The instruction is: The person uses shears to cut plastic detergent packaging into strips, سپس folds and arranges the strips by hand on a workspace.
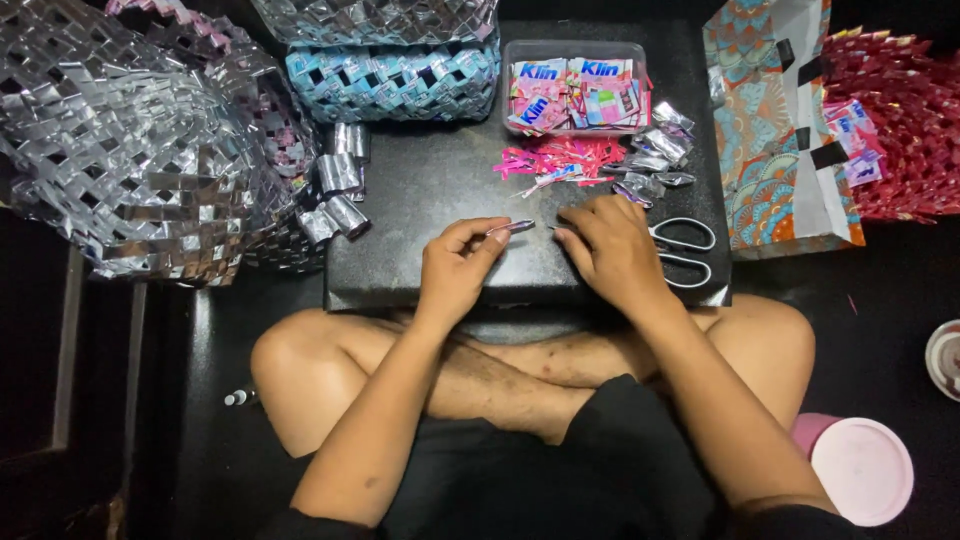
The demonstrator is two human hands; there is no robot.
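Note:
My left hand pinches one end of a narrow folded foil strip against a black board on my lap. My right hand lies palm down on the board just right of the strip, fingertips near its other end. Silver scissors lie partly under my right hand's outer side. A clear plastic tub of pink and blue sachet wrappers stands at the board's far edge, with pink cut scraps and folded silver pieces in front of it.
Woven silver foil baskets pile up at the left, a blue woven one at the back. Rolled silver strips lie at the board's left edge. A patterned paper bag, red woven work and a pink lid are right.

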